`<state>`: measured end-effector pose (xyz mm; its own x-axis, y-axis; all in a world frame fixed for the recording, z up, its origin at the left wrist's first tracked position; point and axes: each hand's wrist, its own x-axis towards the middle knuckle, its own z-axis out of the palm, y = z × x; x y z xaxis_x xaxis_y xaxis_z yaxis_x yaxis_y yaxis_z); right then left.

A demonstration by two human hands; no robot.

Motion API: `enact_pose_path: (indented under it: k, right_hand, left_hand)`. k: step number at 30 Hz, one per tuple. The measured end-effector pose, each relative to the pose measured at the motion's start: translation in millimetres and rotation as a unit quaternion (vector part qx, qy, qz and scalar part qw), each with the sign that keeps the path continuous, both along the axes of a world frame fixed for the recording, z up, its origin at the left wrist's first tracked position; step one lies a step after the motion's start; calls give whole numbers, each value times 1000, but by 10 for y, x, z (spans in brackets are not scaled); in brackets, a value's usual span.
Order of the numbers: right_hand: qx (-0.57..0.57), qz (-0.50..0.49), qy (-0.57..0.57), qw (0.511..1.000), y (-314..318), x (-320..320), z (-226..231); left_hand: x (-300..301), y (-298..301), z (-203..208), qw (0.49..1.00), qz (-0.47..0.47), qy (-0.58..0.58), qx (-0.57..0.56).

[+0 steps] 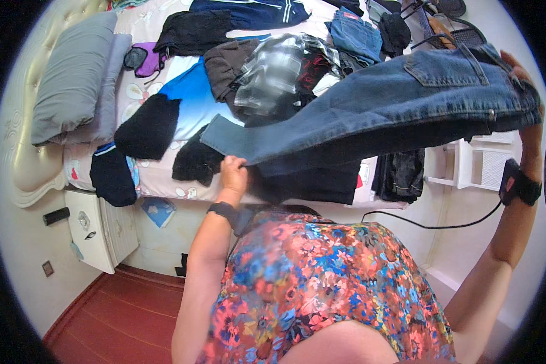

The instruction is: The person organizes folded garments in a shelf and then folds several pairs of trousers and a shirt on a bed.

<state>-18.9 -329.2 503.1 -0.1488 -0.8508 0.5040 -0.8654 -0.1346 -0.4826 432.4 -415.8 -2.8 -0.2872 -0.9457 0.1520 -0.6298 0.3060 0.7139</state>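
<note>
- The dark blue jeans stretch between the two hands, slanting over the front of the bed, waist end high at the right and hem low at the left.
- The left hand has its grip pinching the edge of the lower leg, just beside the hem, probably because a hold at this end keeps the leg drawn out rather than drooping.
- The right hand has its grip closed on the waistband, fingers over the top edge; this is likely the heavier end, and a raised hold there seems to lift the seat and back pocket off the bedding.
- Held at both ends, the denim runs fairly straight, with only soft creases along the thigh.
- Whether the second leg lies flush beneath the first is hard to tell, since the underside is in deep shadow.
- Behind, a plaid shirt, a blue-and-white garment and a black fuzzy garment lie loosely across the bed, perhaps spread so that each can be reached.
- The folded denim sits at the far side, compact and apart from the hands.
- Grey pillows rest by the headboard, beyond the clothes.
</note>
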Motion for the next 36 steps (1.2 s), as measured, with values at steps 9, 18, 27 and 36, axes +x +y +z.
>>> enact_pose_path:
  k: [9,18,27,36]
  right_hand:
    - [83,22,19,996,226,-19,74]
    - [191,-118,131,966,436,11,211]
    - [102,-100,-288,947,863,-278,101]
    - [50,-142,-396,906,1256,-518,-131]
  left_hand:
    - [-417,631,-17,607,60,304,732]
    - [-836,688,-552,437,217,537,689]
    - [-728,474,-854,477,284,528,642]
    - [-480,125,-852,391,464,518,603]
